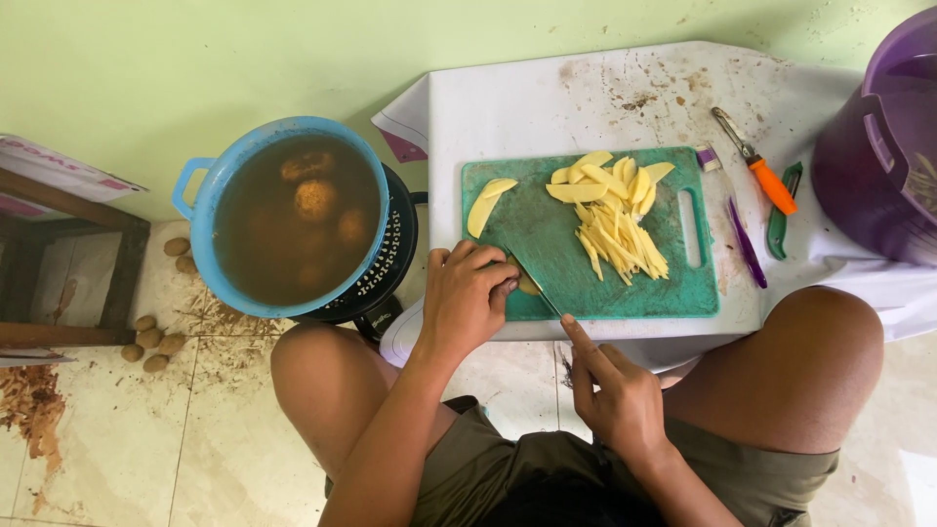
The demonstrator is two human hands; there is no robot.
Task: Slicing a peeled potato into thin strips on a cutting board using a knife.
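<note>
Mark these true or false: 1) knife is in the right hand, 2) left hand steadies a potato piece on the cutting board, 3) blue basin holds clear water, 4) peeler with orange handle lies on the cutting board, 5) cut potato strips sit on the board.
1) True. The right hand holds the knife, blade tip on the green cutting board.
2) True. The left hand presses a potato piece at the board's near edge.
3) False. The blue basin holds murky brown water with potatoes in it.
4) False. The peeler lies on the white surface to the right of the board.
5) True. Potato strips are piled on the board.
</note>
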